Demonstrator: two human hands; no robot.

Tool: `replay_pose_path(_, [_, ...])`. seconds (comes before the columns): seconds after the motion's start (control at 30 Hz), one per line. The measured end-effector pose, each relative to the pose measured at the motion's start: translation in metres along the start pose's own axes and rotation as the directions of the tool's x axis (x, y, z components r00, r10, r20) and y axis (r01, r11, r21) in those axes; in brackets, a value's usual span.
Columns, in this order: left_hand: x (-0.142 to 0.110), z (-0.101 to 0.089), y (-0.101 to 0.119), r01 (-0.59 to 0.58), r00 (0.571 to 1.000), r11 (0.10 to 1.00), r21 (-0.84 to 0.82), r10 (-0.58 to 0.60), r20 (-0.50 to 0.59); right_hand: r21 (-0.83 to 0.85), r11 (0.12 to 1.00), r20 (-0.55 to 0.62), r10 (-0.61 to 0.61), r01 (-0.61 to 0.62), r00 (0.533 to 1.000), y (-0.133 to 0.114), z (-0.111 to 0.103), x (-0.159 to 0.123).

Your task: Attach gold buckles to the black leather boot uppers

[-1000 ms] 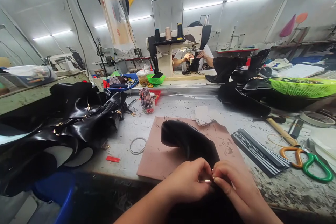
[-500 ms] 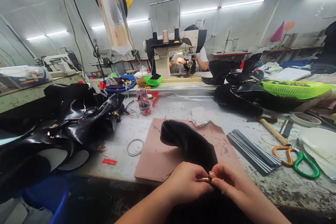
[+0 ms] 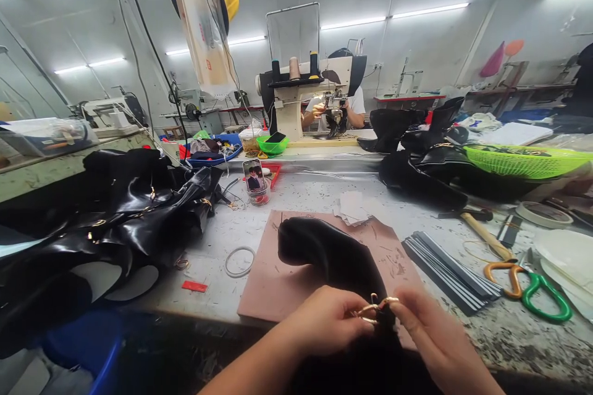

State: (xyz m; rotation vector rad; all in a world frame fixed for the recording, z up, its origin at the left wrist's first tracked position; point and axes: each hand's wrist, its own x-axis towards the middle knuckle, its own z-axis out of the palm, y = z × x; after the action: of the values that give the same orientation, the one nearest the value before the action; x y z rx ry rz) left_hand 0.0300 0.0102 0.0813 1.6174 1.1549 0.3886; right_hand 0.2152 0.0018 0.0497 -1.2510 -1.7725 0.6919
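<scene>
A black boot (image 3: 324, 247) lies with its foot part on the pink board, its shaft running down toward me under my hands. My left hand (image 3: 319, 324) is closed and pinches a gold-coloured buckle (image 3: 369, 310) at the boot's side. Close beside it, my right hand (image 3: 428, 327) grips a small gold-coloured metal piece (image 3: 389, 301) between thumb and forefinger. A dark strap seems to run between the two gold pieces. The lower part of the boot is lost in shadow.
The pink board (image 3: 264, 284) lies on the worktable. To its right are grey-white strips (image 3: 449, 271), scissors (image 3: 542, 296) and a hammer (image 3: 486, 236). Black boot pieces (image 3: 139, 210) are heaped at left. A phone (image 3: 254, 176) stands behind. Across, a person works at a sewing machine (image 3: 290, 99).
My right hand has shifted slightly right and up, drawing its gold piece away from my left hand. More of the buckle shows. The boot's toe has turned a little left.
</scene>
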Motion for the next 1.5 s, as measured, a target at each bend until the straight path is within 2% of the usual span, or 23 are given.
replay_pose_path(0.07, [-0.001, 0.006, 0.001, 0.005, 0.996, 1.0, -0.005, -0.005, -0.091, -0.029, 0.999, -0.007, -0.026, 0.026, 1.0, -0.006, 0.005, -0.002])
replay_pose_path(0.13, [-0.003, 0.01, 0.002, -0.021, 0.991, 1.0, -0.018, 0.018, -0.132, -0.015, 0.999, -0.002, -0.038, 0.038, 0.999, -0.009, 0.008, -0.003])
replay_pose_path(0.27, [-0.005, 0.007, 0.001, 0.015, 0.998, 0.995, -0.101, -0.021, -0.054, 0.077, 0.995, -0.063, 0.062, -0.057, 0.996, -0.006, 0.012, -0.003])
replay_pose_path(0.33, [-0.005, 0.004, -0.002, 0.023, 0.999, 0.995, -0.093, -0.026, -0.034, 0.121, 0.989, -0.052, 0.088, -0.081, 0.995, -0.001, 0.015, -0.002])
replay_pose_path(0.43, [-0.004, 0.003, -0.003, -0.004, 0.997, 1.0, -0.003, 0.004, -0.071, 0.138, 0.988, 0.005, 0.072, -0.072, 0.997, 0.004, 0.017, -0.001])
replay_pose_path(0.5, [-0.004, 0.006, -0.001, -0.001, 0.989, 0.995, 0.098, 0.016, -0.148, 0.132, 0.989, 0.054, 0.065, -0.071, 0.996, 0.004, 0.015, 0.001])
replay_pose_path(0.57, [-0.005, 0.009, 0.001, 0.02, 0.972, 0.984, 0.176, 0.022, -0.234, 0.125, 0.988, 0.134, 0.076, -0.093, 0.988, 0.002, 0.011, 0.003])
replay_pose_path(0.63, [-0.006, 0.011, 0.001, 0.022, 0.962, 0.979, 0.204, 0.035, -0.272, 0.128, 0.982, 0.24, 0.106, -0.14, 0.965, -0.002, 0.006, 0.005])
replay_pose_path(0.73, [-0.006, 0.01, -0.003, -0.013, 0.974, 0.986, 0.166, 0.05, -0.222, 0.2, 0.947, 0.378, 0.164, -0.253, 0.911, -0.009, 0.0, 0.009])
replay_pose_path(0.8, [-0.004, 0.01, -0.006, -0.009, 0.984, 0.998, 0.06, 0.019, -0.177, 0.261, 0.909, 0.427, 0.192, -0.324, 0.883, -0.013, -0.003, 0.011])
replay_pose_path(0.9, [-0.001, 0.009, -0.008, 0.022, 0.99, 0.988, -0.151, -0.043, -0.134, 0.306, 0.882, 0.398, 0.224, -0.359, 0.89, -0.014, -0.003, 0.013])
replay_pose_path(1.0, [0.002, 0.005, -0.004, 0.028, 0.995, 0.967, -0.254, -0.051, -0.086, 0.312, 0.884, 0.324, 0.244, -0.347, 0.914, -0.011, -0.002, 0.013])
replay_pose_path(1.13, [0.004, 0.0, 0.003, 0.029, 0.998, 0.975, -0.222, -0.041, -0.051, 0.306, 0.899, 0.277, 0.231, -0.313, 0.933, -0.011, 0.002, 0.014])
replay_pose_path(1.33, [0.0, 0.004, 0.008, 0.035, 0.988, 0.999, 0.031, -0.03, -0.152, 0.152, 0.97, 0.263, 0.143, -0.188, 0.954, -0.016, 0.007, 0.015])
replay_pose_path(1.43, [0.0, 0.003, 0.006, 0.041, 0.989, 0.998, -0.044, -0.047, -0.141, 0.135, 0.979, 0.291, 0.107, -0.152, 0.951, -0.016, 0.005, 0.016])
replay_pose_path(1.5, [0.0, 0.0, 0.005, 0.041, 0.991, 0.992, -0.117, -0.056, -0.122, 0.172, 0.97, 0.313, 0.112, -0.173, 0.943, -0.016, 0.003, 0.017])
